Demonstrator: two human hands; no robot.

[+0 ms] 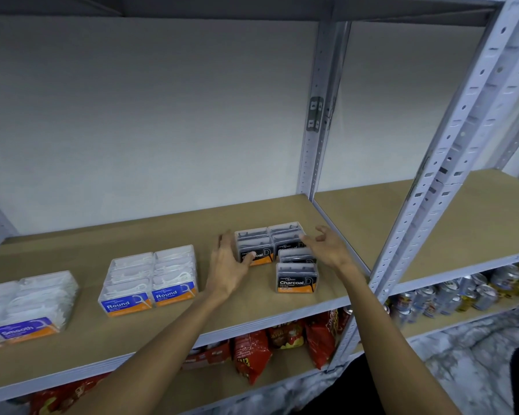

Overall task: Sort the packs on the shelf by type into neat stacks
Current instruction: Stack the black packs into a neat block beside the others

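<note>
Three groups of clear floss-pick packs stand on the brown shelf board. Purple "Smooth" packs sit at the far left, blue "Round" packs in the middle, black "Charcoal" packs to the right. One Charcoal pack stands alone nearer the front edge, another just behind it. My left hand is spread beside the left of the Charcoal stack, its thumb touching the front pack. My right hand hovers with relaxed fingers at the stack's right side, holding nothing.
A grey perforated steel upright stands at the right front, another upright at the back. Red snack bags lie on the shelf below, drink cans to their right. A neighbouring shelf board extends rightward.
</note>
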